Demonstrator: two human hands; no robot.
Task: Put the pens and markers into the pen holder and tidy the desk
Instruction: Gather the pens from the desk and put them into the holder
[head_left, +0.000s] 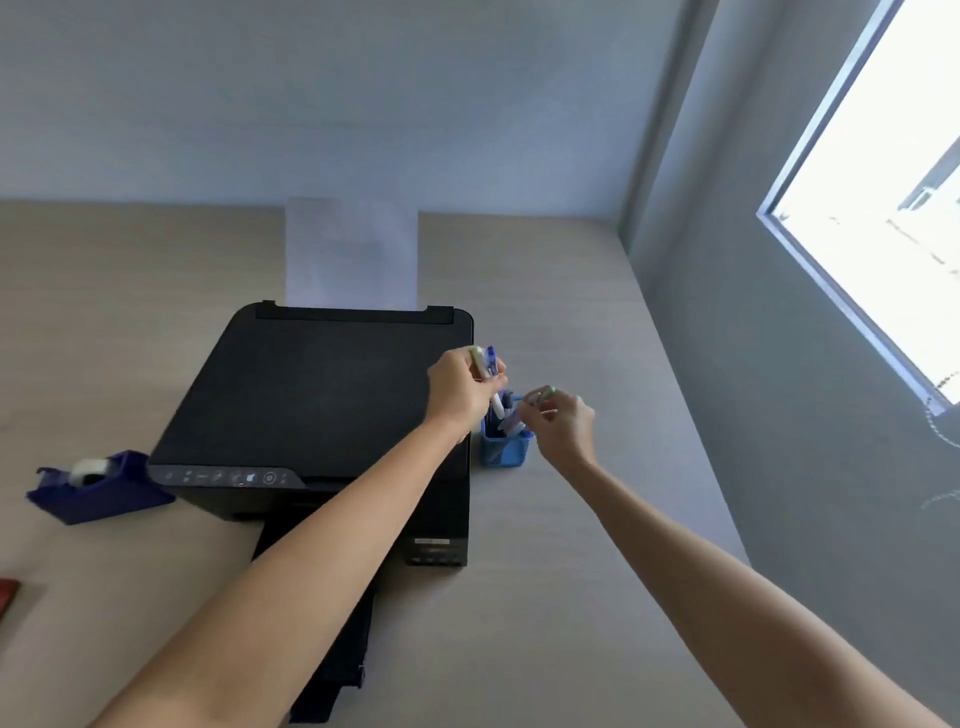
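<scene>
A small blue mesh pen holder (503, 450) stands on the desk just right of the black printer. Several pens stick out of it. My left hand (460, 389) hovers over its left side, gripping a bunch of pens (489, 364), blue and pale green ones, with their lower ends pointing down into the holder. My right hand (561, 423) is directly right of the holder, fingers pinched on a pale green marker (540, 396) that tilts toward the holder's mouth. Both hands are close together above the holder.
A black printer (317, 410) with paper (352, 254) in its rear tray fills the desk's middle. A blue tape dispenser (98, 486) sits at the left. A red object (8, 595) shows at the left edge. A wall and window (883, 182) lie right.
</scene>
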